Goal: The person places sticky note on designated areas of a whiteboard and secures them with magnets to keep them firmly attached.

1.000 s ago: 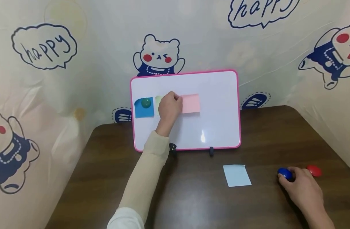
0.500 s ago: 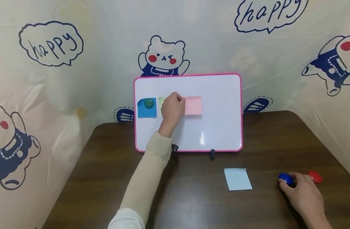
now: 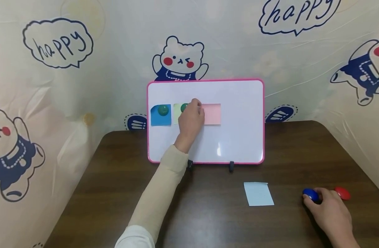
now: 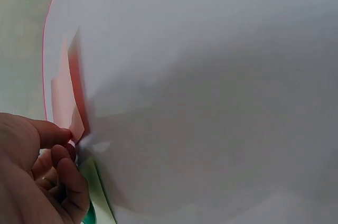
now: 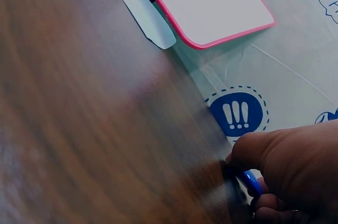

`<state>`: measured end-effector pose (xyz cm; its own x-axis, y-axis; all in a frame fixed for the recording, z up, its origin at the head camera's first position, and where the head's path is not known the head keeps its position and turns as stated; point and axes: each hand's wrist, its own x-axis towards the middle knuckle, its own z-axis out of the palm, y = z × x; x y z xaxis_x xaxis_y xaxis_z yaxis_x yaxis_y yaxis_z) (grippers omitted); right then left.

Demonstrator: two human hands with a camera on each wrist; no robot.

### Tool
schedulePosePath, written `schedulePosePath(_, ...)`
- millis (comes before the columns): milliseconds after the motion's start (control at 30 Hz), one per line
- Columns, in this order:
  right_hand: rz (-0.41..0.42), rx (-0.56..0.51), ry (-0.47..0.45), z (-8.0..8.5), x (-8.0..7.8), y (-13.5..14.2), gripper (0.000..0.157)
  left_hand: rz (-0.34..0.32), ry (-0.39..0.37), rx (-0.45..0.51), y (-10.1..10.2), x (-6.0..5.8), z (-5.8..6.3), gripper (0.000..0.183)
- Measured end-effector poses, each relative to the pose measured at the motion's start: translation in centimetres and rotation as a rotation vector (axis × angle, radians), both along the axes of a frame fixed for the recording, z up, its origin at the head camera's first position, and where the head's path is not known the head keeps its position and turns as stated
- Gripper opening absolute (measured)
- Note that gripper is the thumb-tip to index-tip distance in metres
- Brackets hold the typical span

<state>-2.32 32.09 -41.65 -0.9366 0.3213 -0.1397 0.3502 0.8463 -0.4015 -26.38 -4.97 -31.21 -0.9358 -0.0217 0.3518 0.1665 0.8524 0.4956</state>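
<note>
My left hand (image 3: 191, 120) pinches the left edge of a pink sticky note (image 3: 212, 114) against a pink-framed whiteboard (image 3: 239, 137); the left wrist view shows the note (image 4: 66, 94) standing partly off the board. Left of that hand, a green sticky note (image 3: 176, 112) bears a green round magnet (image 3: 183, 107), partly hidden by the hand. A blue sticky note (image 3: 160, 120) with another green magnet (image 3: 163, 110) is at the far left. On the table, my right hand (image 3: 330, 210) grips a blue round magnet (image 3: 311, 195) between thumb and fingers. A red magnet (image 3: 342, 193) lies just beyond it.
A light blue sticky note (image 3: 259, 194) lies on the brown table (image 3: 220, 220) in front of the board. Black feet (image 3: 231, 167) support the whiteboard. Behind it hangs a patterned cloth (image 3: 121, 51) with cartoon bears.
The head view has shifted slightly. My left hand has moved a little rightward along the board, uncovering part of the green magnet on the green note. My right hand stays at the blue magnet.
</note>
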Motion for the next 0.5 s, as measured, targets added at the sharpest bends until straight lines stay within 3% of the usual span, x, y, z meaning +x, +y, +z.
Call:
schedulePosePath(133,-0.013,-0.005,-0.023,0.1,-0.1,0.0,0.069,-0.027,0.034,-0.108,0.0,0.5,-0.6,0.033)
schedulePosePath(267,-0.01,-0.001,-0.018,0.1,-0.2,0.0,0.07,-0.062,0.021,-0.21,0.1,1.2,-1.1,0.044)
schedulePosePath(500,0.028,0.023,0.043,-0.1,0.1,0.0,0.068,-0.098,0.016,-0.252,-0.3,1.8,-1.5,0.053)
